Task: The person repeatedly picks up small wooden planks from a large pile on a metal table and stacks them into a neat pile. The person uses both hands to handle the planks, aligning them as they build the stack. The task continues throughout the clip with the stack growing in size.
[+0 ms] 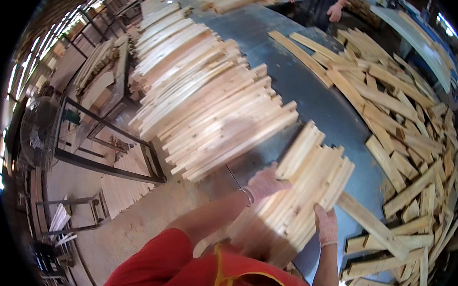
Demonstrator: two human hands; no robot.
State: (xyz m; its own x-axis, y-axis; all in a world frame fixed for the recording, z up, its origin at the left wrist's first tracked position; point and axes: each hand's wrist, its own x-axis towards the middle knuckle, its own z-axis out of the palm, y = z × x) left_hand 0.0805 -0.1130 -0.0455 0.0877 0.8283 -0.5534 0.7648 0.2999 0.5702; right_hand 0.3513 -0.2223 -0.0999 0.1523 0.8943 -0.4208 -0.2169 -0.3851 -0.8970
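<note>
A stack of pale wooden strips (pixel 310 190) lies side by side in front of me at the table's near edge, its ends uneven. My left hand (pixel 268 184), in a light glove and with a band at the wrist, grips its left side with the fingers over the top. On the opposite side my right hand (pixel 326 225), gloved too, presses its thumb and fingers against the outer strip. The strips sit between the two hands. A single board (pixel 373 225) slants away from the stack's right side toward the heap of loose boards.
Long rows of stacked strips (pixel 215 105) run along the table's left side. Loose boards (pixel 398 116) heap up on the right of the dark metal tabletop (pixel 276 62). A black metal frame (pixel 109 164) and a fan (pixel 38 129) stand left. Another person's hand (pixel 334 13) shows at the far side.
</note>
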